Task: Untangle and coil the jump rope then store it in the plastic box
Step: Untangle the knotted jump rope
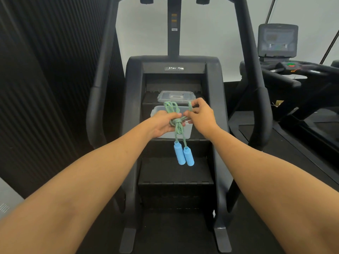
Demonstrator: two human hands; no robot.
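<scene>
My left hand (161, 123) gripped the knotted green braided jump rope (176, 123), my right hand (199, 114) pinched one loop; its two blue foam handles (183, 155) dangled before the clear plastic box (188, 132) on the black stair-climber step (175, 169).

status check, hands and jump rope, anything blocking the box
Left hand clamped on jump rope at the knot, right hand pinching a loop. Blue handles dangling, rope not coiled. Plastic box open behind, lid off, nothing blocking.
</scene>
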